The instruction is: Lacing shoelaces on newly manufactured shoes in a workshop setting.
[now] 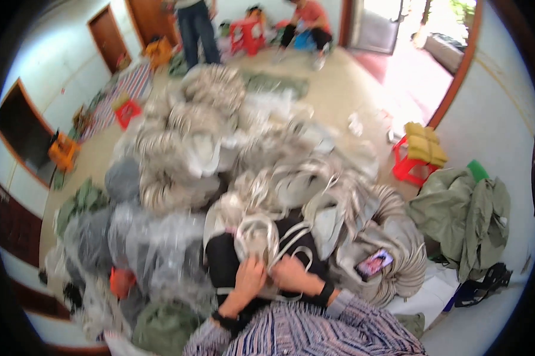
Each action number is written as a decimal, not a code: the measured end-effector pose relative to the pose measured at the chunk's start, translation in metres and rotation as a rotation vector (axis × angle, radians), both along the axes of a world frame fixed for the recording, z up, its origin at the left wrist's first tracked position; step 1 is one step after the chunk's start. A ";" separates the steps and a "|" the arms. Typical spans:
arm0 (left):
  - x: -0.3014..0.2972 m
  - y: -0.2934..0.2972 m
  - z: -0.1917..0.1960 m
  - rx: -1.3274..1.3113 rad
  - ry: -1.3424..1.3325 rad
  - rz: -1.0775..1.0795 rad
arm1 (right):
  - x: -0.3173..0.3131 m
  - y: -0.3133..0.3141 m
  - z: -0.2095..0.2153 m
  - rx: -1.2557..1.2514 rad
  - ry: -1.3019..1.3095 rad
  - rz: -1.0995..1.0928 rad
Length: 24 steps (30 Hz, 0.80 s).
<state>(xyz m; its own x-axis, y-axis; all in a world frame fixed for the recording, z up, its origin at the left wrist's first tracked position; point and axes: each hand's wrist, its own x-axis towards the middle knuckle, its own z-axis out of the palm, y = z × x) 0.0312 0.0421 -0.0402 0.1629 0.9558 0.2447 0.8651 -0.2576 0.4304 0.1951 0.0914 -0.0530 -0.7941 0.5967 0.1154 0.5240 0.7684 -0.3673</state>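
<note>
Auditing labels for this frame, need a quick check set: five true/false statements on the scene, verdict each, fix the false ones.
1. The left grip and right grip are both at a pale corded piece. True.
2. The phone has a dark screen. False: its screen is lit.
3. Yellow folded pieces lie on a red stool at the right. True.
4. Only the right wrist wears a dark band. False: the left wrist has a dark band too.
5. The standing person at the back wears white trousers. False: the trousers are blue.
</note>
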 end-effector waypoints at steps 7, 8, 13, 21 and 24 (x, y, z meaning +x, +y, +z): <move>-0.002 0.004 0.015 -0.267 -0.263 -0.315 | 0.009 0.001 0.045 -0.978 0.299 0.039; 0.001 0.001 0.024 -0.533 -0.478 -0.258 | 0.012 -0.001 0.072 -1.040 0.361 0.036; 0.012 -0.017 0.065 -0.331 -0.664 -0.207 | 0.001 -0.004 0.105 -0.633 0.575 0.189; 0.009 -0.013 0.143 -0.371 -0.987 -0.238 | 0.039 -0.020 0.200 -0.835 0.853 0.326; -0.013 -0.012 0.168 -0.368 -1.174 -0.210 | 0.055 -0.014 0.211 -0.930 0.882 0.302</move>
<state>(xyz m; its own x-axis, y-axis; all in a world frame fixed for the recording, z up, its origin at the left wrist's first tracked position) 0.0180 0.0302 0.1277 0.1846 0.9804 0.0693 -0.1339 -0.0447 0.9900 0.2504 0.0773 0.1579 -0.7790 0.5477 0.3052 -0.3086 0.0889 -0.9470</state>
